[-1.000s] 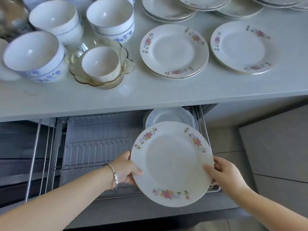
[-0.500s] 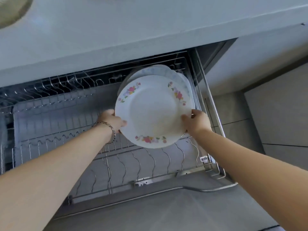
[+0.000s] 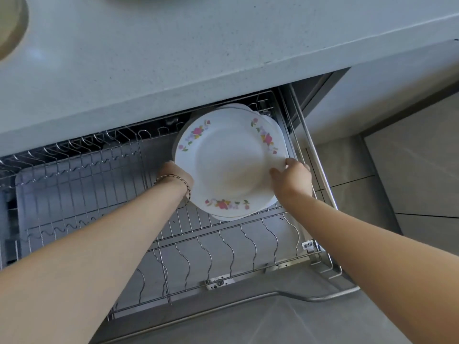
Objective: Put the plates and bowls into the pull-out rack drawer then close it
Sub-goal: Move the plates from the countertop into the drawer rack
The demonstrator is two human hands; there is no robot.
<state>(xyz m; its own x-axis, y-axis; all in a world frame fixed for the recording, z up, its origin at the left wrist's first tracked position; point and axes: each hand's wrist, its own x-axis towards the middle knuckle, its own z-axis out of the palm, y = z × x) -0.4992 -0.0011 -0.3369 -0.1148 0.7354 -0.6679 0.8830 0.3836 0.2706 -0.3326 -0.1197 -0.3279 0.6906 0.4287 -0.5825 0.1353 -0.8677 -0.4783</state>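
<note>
Head view showed the right hand (image 3: 292,178) with its fingers curled on the right rim of a floral plate (image 3: 229,161) and the left hand (image 3: 176,175) gripping its left rim, the plate tilted over other plates (image 3: 269,120) at the right rear of the open wire rack drawer (image 3: 223,247) beneath the countertop (image 3: 173,58).

I find nothing I can read here: no words, brand marks, labels or numbers on the plate (image 3: 229,162), which carries only a flower pattern, nor on the wire rack drawer (image 3: 223,247) or the bench (image 3: 173,53)
</note>
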